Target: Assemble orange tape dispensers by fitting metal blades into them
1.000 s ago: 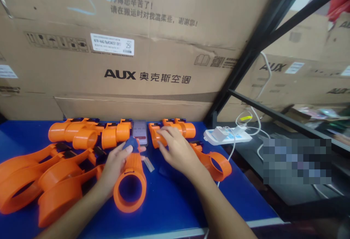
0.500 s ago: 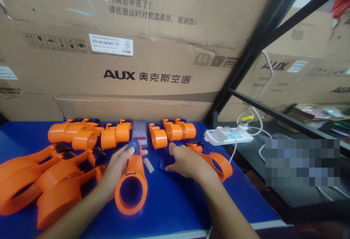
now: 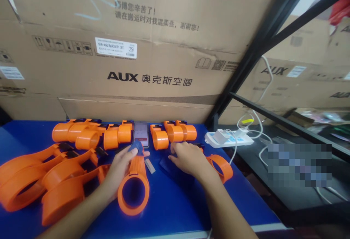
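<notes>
My left hand is closed around the blue head of an orange tape dispenser, whose ring end points toward me. Beside it on the table lies a small pale grey flat block. My right hand is low over the table with fingers curled and thumb near the fingertips, at a dark blue item that blends with the table. Whatever its fingertips grip is hidden. Just right of this hand lies another orange tape dispenser, partly covered by the hand and wrist.
Several orange tape dispensers line the back of the blue table, and larger ones lie at left. A phone stands at the back middle. At right are a white power strip with cables and a black metal frame.
My right hand's thumb and fingers have drawn closer together over the dark blue item. My left hand still holds the tape dispenser. The whole view has shifted slightly.
</notes>
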Demonstrator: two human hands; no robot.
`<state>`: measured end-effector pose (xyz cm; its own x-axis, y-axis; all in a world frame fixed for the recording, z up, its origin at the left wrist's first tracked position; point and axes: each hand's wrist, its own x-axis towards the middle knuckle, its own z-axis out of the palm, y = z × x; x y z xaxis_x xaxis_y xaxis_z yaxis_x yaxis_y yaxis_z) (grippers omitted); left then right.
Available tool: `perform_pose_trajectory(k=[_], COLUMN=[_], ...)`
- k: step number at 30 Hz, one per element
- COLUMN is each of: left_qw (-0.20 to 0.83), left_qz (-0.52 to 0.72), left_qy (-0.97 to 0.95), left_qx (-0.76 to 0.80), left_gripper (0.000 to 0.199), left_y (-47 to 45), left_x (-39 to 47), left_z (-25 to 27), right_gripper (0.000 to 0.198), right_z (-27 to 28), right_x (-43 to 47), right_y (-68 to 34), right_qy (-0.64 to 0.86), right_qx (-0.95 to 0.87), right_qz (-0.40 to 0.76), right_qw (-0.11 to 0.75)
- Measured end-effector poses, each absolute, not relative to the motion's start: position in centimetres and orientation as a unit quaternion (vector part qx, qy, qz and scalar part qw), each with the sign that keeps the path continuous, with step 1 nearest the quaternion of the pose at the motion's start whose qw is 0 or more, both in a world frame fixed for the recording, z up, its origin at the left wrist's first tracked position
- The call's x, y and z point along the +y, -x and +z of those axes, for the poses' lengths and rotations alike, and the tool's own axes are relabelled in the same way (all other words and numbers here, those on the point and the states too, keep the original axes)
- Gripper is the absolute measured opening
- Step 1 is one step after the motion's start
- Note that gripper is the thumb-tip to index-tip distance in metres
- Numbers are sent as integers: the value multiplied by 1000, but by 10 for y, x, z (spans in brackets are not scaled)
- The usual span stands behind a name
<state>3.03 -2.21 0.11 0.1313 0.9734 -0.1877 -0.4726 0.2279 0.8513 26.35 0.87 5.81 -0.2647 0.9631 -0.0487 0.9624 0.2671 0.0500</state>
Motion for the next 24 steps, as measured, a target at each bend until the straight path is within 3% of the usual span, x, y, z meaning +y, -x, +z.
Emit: perform_pose_trajectory(k=[4,9,14,24], left_qw=[680,686,697,708], left_qz=[533,534,546,598], left_qy=[-320,-314,-295,-238], left_qx=[388,381,359,292], left_gripper=[56,55,53,53], left_y=[-30,-31,-31,-37], left_x=[-20,-22,-29,-34], left_z=[-2,-2,5,10], right_gripper=[18,19,10,16], right_z=[58,62,71,51], right_x=[9,8,6,0], right_y=[-261,-268,-268,-235], right_qy=[-606,-609,-593,-478], right_qx=[792,792,797,778], right_qz=[1,43,50,-112], right_qw=[68,26,-104,-393])
